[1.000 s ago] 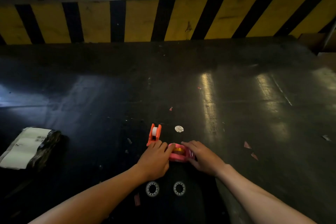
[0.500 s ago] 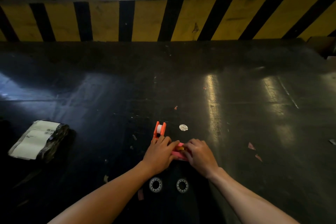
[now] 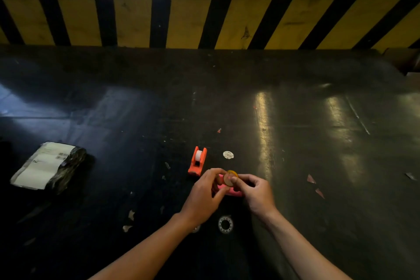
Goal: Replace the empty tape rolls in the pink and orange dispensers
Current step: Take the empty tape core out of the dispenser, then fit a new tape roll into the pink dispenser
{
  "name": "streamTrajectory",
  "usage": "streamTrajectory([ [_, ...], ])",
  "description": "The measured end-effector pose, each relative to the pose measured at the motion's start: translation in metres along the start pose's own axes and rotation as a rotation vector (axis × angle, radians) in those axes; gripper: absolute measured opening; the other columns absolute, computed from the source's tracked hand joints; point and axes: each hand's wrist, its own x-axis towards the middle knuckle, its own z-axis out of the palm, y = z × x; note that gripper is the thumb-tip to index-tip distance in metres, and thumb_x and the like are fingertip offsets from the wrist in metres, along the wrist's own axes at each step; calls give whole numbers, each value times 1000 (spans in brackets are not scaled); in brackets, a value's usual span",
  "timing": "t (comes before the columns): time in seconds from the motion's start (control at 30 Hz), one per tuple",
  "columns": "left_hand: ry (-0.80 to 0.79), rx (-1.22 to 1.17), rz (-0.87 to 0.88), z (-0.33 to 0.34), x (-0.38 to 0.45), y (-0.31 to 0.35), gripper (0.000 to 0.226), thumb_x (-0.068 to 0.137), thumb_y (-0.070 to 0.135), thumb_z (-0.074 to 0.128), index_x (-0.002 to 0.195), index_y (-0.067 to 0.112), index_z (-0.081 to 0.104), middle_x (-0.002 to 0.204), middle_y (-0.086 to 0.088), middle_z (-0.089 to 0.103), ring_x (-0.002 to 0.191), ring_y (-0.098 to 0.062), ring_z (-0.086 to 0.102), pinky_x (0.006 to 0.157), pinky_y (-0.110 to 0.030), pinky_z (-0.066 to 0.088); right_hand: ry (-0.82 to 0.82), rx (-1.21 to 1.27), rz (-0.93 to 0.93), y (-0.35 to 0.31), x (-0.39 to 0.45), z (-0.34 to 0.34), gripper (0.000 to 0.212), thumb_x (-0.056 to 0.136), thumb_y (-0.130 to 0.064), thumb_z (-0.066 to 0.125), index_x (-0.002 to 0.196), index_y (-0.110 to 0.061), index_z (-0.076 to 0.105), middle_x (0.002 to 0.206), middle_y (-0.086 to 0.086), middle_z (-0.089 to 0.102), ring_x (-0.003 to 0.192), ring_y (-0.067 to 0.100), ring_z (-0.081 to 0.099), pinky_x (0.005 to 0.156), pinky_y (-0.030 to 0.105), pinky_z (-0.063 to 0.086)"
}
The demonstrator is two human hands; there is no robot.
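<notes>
The pink dispenser [image 3: 228, 191] lies on the dark floor, mostly hidden under my hands. Just above it, a small yellow-brown tape roll [image 3: 229, 177] is pinched between the fingertips of my right hand [image 3: 255, 193] and touched by my left hand [image 3: 205, 195]. The orange dispenser [image 3: 197, 161] stands upright just to the upper left with a white roll in it. One clear tape roll [image 3: 225, 224] lies flat near my wrists; a second one [image 3: 196, 228] is mostly hidden under my left forearm.
A wrapped black parcel with a white label [image 3: 47, 167] lies at the left. A round white sticker [image 3: 228, 155] and scraps of paper dot the floor. A yellow-and-black striped kerb [image 3: 204, 22] closes off the far side.
My hands were pressed low on the pink dispenser; now they have risen slightly and the yellow-brown roll is lifted up out of it between my fingertips.
</notes>
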Motion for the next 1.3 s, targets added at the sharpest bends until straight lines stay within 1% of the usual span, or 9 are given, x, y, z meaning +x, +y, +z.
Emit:
streamTrajectory([
  [0.17, 66, -44, 43, 1, -11, 10, 33, 88, 15, 74, 117, 27, 63, 109, 11, 65, 99, -2, 65, 86, -22, 55, -21, 210, 43, -5, -17, 6, 15, 76, -21, 78, 87, -12, 79, 87, 11, 79, 82, 22, 76, 72, 30, 61],
  [0.33, 117, -94, 49, 0, -21, 20, 33, 88, 16, 74, 108, 38, 58, 103, 9, 64, 95, -4, 64, 80, -14, 52, -14, 215, 28, 0, -25, 6, 11, 90, -9, 68, 85, -6, 77, 75, 6, 77, 67, 11, 71, 57, 17, 53],
  [0.4, 136, -89, 39, -2, -23, 20, 30, 88, 16, 74, 108, 31, 58, 102, 9, 64, 93, -5, 63, 79, -15, 53, 29, 184, 17, 2, -26, 4, 9, 90, -9, 69, 85, -8, 76, 77, 8, 77, 70, 12, 70, 58, 19, 53],
  [0.53, 216, -152, -48, -11, -28, 12, 23, 90, 12, 69, 110, 18, 61, 100, 6, 67, 87, -7, 66, 77, -22, 56, 134, -224, -47, 22, -28, -13, 9, 81, -21, 81, 86, -15, 77, 84, 4, 77, 78, 17, 70, 72, 31, 55],
  [0.6, 244, -180, -101, -15, -32, 8, 22, 91, 10, 68, 110, 17, 60, 99, 8, 66, 87, -5, 65, 76, -20, 56, 148, -492, -99, 29, -34, -20, 8, 81, -20, 81, 88, -19, 76, 87, 0, 74, 81, 14, 68, 75, 28, 53],
  [0.7, 252, -198, -160, -20, -36, 3, 23, 92, 10, 67, 111, 21, 58, 100, 8, 64, 89, -1, 64, 76, -15, 55, 111, -797, -219, 36, -43, -24, 9, 84, -16, 76, 93, -15, 73, 93, -1, 64, 82, 12, 63, 75, 21, 50],
  [0.83, 249, -216, -218, -21, -42, 1, 23, 92, 13, 67, 110, 25, 57, 100, 10, 64, 89, 4, 63, 75, -10, 52, 16, -1071, -295, 56, -50, -28, 11, 89, -16, 69, 95, -8, 72, 96, 6, 60, 87, 25, 62, 78, 36, 52],
  [1.13, 214, -214, -300, -18, -55, -7, 23, 91, 17, 69, 112, 24, 60, 102, 8, 68, 92, -4, 67, 81, -23, 57, 32, -1055, -404, 56, -52, -20, 15, 92, -23, 66, 102, -13, 72, 97, 4, 62, 86, 21, 63, 76, 28, 51],
  [1.3, 202, -221, -311, -17, -57, -7, 23, 91, 16, 69, 108, 27, 59, 100, 10, 68, 90, 1, 67, 81, -23, 56, -241, -1155, -448, 43, -44, 4, 31, 91, -19, 64, 122, -15, 65, 117, 7, 60, 109, 25, 56, 92, 38, 51],
])
